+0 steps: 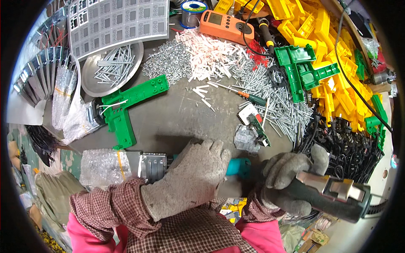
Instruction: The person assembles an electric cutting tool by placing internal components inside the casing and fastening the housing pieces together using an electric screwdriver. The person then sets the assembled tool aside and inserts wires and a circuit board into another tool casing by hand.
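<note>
Two gloved hands are busy at the near edge of a messy grey table. Far on the left lie clear plastic bags and a round metal dish full of long screws, with a grey sheet of little squares behind it. Next comes a green plastic shell shaped like a gun, lying flat with its long part pointing up and to the right. Below it, the left hand in a grey glove is spread flat on top of a blue-green power tool, pressing down on it with the fingers open. The tool lies on its side along the table edge, and its long line runs left to right, with a shiny metal part sticking out to the left of the glove. In the middle of the table sit a heap of small white plastic bits, a pile of silver screws, a small screwdriver and an orange meter. The right hand is closed tight around a dark handle with a pale metal clip on it, and this handle points out to the right. Far on the right are more green shells, a big heap of yellow plastic parts and a bunch of black parts.
</note>
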`<state>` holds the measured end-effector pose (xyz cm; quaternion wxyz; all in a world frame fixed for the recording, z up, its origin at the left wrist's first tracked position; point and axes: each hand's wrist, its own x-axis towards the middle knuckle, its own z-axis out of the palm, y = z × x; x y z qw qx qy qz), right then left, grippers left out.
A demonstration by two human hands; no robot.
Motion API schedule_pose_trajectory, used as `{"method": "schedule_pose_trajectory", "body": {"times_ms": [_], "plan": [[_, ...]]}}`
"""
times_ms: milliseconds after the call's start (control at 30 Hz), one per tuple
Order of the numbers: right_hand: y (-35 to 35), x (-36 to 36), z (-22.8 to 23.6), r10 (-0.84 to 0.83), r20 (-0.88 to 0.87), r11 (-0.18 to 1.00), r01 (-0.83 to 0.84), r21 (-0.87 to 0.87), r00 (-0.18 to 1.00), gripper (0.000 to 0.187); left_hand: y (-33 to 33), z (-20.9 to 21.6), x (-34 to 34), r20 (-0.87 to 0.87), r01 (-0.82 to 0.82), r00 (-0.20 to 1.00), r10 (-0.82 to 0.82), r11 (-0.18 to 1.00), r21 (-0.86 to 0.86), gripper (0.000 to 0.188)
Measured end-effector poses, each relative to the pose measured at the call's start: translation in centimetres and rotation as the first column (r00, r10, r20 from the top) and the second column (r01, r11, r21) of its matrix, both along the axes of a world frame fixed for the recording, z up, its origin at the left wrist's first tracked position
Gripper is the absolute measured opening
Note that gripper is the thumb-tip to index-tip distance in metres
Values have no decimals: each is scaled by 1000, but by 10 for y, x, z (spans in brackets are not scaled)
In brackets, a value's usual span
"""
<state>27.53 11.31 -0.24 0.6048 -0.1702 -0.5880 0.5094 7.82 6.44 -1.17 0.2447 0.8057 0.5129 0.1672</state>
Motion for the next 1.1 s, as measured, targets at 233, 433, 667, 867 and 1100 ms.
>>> {"method": "schedule_pose_trajectory", "body": {"times_ms": [233,433,667,867,1100], "plan": [[21,-8,18,338,38,941,-339,24,940,91,-9,-4,-2,22,-23,1000,22,996,84,41],[4,-21,85,556,-183,830,-532,165,811,80,-4,1,-5,26,-43,999,43,999,15,57],[-36,-65,69,560,-122,821,-530,210,819,63,-18,17,-94,196,94,980,-19,919,-383,64],[-40,-97,42,537,-3,815,-518,260,843,66,-26,27,-103,282,64,947,151,774,-630,50],[-8,-103,20,897,149,407,-909,92,417,62,-26,1,-99,267,69,962,61,890,-450,43]]}}
